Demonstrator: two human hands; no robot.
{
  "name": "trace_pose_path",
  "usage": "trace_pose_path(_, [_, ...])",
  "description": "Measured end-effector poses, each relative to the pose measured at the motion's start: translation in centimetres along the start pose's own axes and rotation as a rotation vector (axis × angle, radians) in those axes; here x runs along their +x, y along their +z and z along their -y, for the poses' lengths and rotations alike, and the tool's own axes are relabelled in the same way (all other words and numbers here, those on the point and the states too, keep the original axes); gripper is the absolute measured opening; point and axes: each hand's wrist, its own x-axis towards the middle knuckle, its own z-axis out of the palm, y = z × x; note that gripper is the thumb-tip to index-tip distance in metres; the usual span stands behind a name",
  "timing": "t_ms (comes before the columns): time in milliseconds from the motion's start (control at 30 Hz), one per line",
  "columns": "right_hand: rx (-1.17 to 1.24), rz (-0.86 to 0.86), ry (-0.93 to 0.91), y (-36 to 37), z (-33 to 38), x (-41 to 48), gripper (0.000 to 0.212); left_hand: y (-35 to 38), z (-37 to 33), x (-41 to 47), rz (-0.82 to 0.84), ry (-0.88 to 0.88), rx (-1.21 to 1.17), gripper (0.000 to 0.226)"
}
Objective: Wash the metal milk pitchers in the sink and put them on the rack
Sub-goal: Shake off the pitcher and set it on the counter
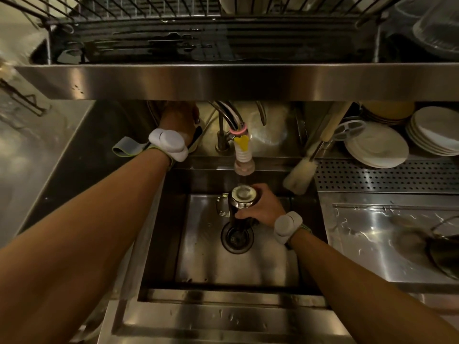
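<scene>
A small metal milk pitcher (240, 200) stands upright under the faucet nozzle (244, 160), over the sink (198, 244) and its drain (237, 238). Water runs from the nozzle into its full, brimming mouth. My right hand (263, 207) grips the pitcher's body from the right. My left hand (178, 120) reaches to the back left of the faucet, under the shelf edge; its fingers are hidden there, so what it touches cannot be made out. The wire dish rack (198, 28) sits on the steel shelf above the sink.
The steel shelf edge (236, 80) overhangs the faucet. A bottle brush (301, 173) leans at the sink's back right corner. Stacks of white plates (377, 147) sit on a perforated ledge at the right. A dark pan (444, 254) lies on the right drainboard. A cloth (126, 147) lies back left.
</scene>
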Motion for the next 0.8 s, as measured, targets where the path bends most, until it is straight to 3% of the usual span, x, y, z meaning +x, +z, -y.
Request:
trace_pose_path(67, [0.007, -0.003, 0.005, -0.1, 0.1, -0.1, 0.094, 0.2, 0.2, -0.4, 0.007, 0.018, -0.022, 0.031])
trace_pose_path(167, [0.016, 0.009, 0.012, -0.1, 0.3, -0.3, 0.097, 1.3, 0.0, -3.4, -0.200, 0.098, -0.090, 0.046])
trace_pose_path(233, [0.014, 0.024, 0.005, -0.1, 0.4, -0.4, 0.103, 3.0, -0.3, -6.6, -0.246, 0.094, -0.140, 0.041])
trace_pose_path(333, [-0.035, -0.020, -0.017, 0.1, 0.3, -0.4, 0.104, 6.9, -0.7, -10.6, 0.071, -0.062, -0.417, 0.020])
trace_pose_path(433, [0.029, -0.097, -0.001, 0.5, 0.3, -0.9, 0.103, 9.8, -1.7, -14.0, 0.402, -0.272, -0.696, 0.025])
trace_pose_path(500, [0.140, -0.117, 0.039, 0.9, 0.2, -1.4, 0.093, 11.0, -2.7, -15.5, 0.467, -0.420, -0.904, 0.031])
trace_pose_path(600, [0.228, 0.012, 0.152, 2.0, -0.5, -2.8, 0.065, 12.7, -3.0, -17.1, 0.483, -0.552, -1.146, 0.037])
trace_pose_path(700, [0.183, 0.136, 0.239, 2.8, -1.0, -3.9, 0.038, 13.7, -2.9, -18.4, 0.566, -0.607, -1.054, 0.037])
trace_pose_path(800, [0.233, 0.109, 0.229, 1.8, 0.2, -2.8, 0.039, 12.9, -3.0, -16.5, 0.547, -0.568, -1.017, 0.045])
